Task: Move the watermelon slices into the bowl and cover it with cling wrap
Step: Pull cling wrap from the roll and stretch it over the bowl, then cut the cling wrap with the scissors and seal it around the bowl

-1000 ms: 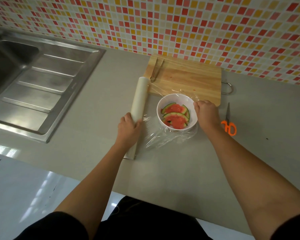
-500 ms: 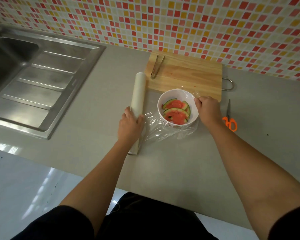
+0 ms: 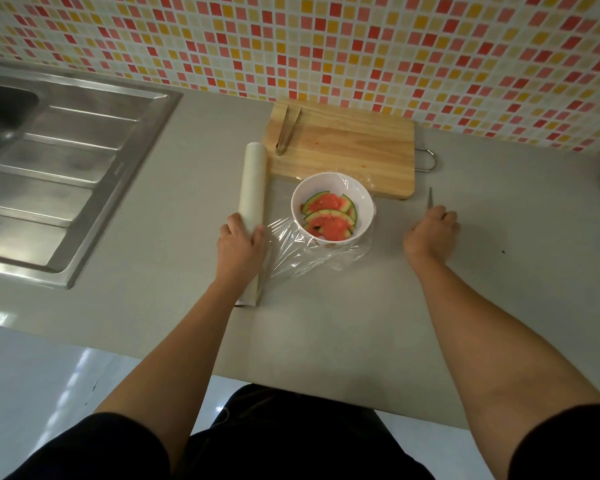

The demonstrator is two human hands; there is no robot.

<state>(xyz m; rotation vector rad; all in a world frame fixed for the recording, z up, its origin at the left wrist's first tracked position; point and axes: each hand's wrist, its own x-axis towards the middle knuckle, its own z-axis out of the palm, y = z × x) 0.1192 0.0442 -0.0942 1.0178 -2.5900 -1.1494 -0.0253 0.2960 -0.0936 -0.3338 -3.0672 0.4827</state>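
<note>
**Partly wrapped bowl, one hand on the roll, one at the scissors**

Now the white bowl stands on the grey counter, just in front of the near edge of the wooden cutting board. The watermelon slices lie inside it, red flesh up with green rinds curving along their far edges.

The cling wrap roll lies flat on the counter just left of the bowl, with its far end beside the board's left corner. The left hand grips the roll near its near end, fingers wrapped over the top and thumb on the bowl side.

A sheet of clear film runs from the roll across to the bowl. It glints on the bowl's far rim and lies bunched and wrinkled on the counter along the bowl's near side. Whether it closes the whole mouth cannot be told.

The right hand is well to the right of the bowl, palm down, its fingers bent over the handle end of the scissors. Only the blade tip shows beyond the fingers, so it is unclear whether they have closed on the handles.

Metal tongs rest on the board's left part. A steel sink is set into the counter at far left, below the tiled wall.
</note>
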